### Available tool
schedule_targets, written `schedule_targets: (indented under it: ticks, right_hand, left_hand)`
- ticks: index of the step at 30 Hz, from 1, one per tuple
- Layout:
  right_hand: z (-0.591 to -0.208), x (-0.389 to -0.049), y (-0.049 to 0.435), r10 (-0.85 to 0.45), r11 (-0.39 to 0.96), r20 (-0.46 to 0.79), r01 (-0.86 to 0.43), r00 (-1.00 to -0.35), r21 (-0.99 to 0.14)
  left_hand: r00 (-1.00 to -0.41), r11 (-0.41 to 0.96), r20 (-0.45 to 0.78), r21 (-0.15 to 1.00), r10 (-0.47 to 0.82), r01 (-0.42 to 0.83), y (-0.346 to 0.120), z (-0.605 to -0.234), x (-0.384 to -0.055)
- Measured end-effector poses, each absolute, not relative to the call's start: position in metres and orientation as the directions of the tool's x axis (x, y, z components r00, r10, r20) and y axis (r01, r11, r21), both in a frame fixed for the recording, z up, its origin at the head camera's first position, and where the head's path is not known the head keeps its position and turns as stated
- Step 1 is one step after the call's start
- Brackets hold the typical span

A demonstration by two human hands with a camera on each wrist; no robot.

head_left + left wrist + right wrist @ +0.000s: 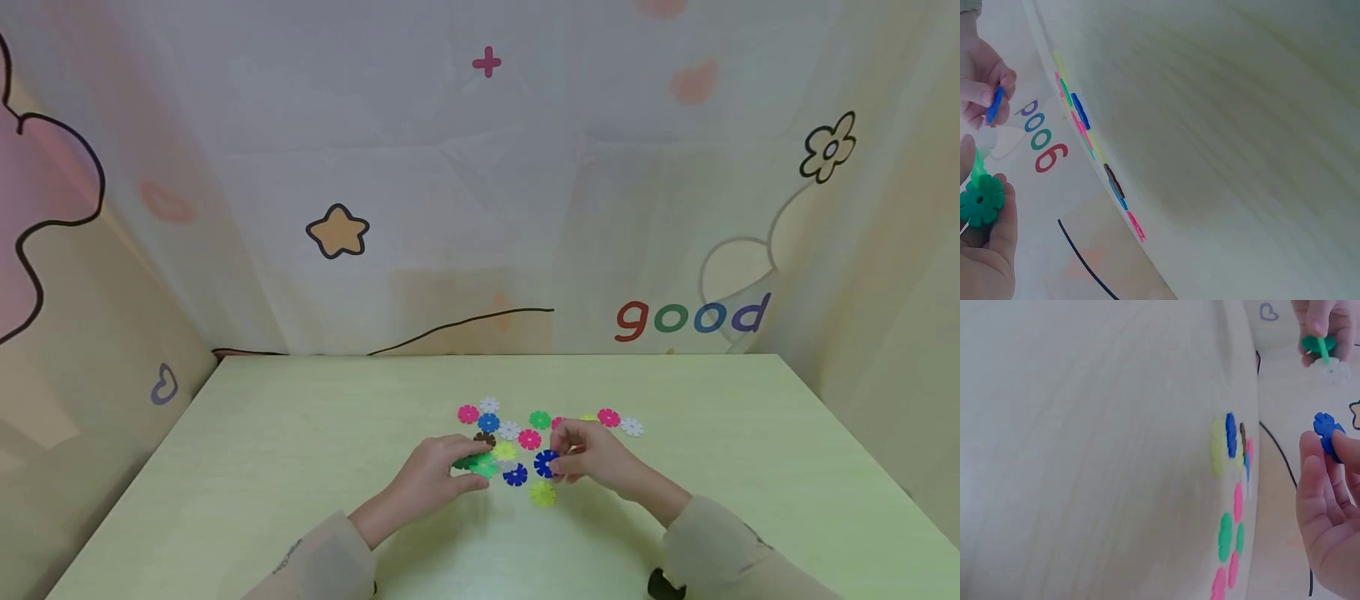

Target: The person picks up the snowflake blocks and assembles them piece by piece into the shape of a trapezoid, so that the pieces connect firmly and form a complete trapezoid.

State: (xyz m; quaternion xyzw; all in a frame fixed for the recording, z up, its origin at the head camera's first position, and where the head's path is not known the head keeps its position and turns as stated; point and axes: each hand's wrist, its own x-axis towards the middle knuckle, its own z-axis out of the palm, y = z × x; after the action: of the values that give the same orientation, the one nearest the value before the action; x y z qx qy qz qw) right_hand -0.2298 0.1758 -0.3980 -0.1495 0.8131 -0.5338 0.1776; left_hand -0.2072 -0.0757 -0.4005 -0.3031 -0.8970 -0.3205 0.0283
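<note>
The left hand [435,477] is pinching a dark green notched plastic disc [982,200], to which a bright green notched disc [484,466] and a translucent white notched disc [1332,372] are seemingly joined. To its right, the right hand [600,460] is gripping a dark blue notched plastic disc [546,464] by its edge, apparently leaving slots exposed. Both are being held above the pale tabletop [262,467], presumably for clearance; loose multicoloured notched discs [529,439] are lying mostly farther off, seemingly within reach.

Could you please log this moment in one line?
left hand: holds joined green and white notched plastic discs | right hand: pinches blue notched plastic disc | pale table: other coloured plastic discs
</note>
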Motion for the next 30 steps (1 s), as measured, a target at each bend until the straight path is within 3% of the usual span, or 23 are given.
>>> schedule_targets:
  ticks: [14,30]
  right_hand:
    - [-0.387,-0.217,0.161,-0.428,0.283,-0.172,0.049,-0.887,-0.958]
    - [-0.386,-0.211,0.154,-0.399,0.275,-0.168,0.057,-0.902,-0.96]
  left_hand:
    - [-0.79,0.608,0.306,0.511,0.531,0.607,-0.072,-0.399,-0.204]
    - [-0.736,0.573,0.393,0.463,0.552,0.677,-0.073,-0.396,-0.197]
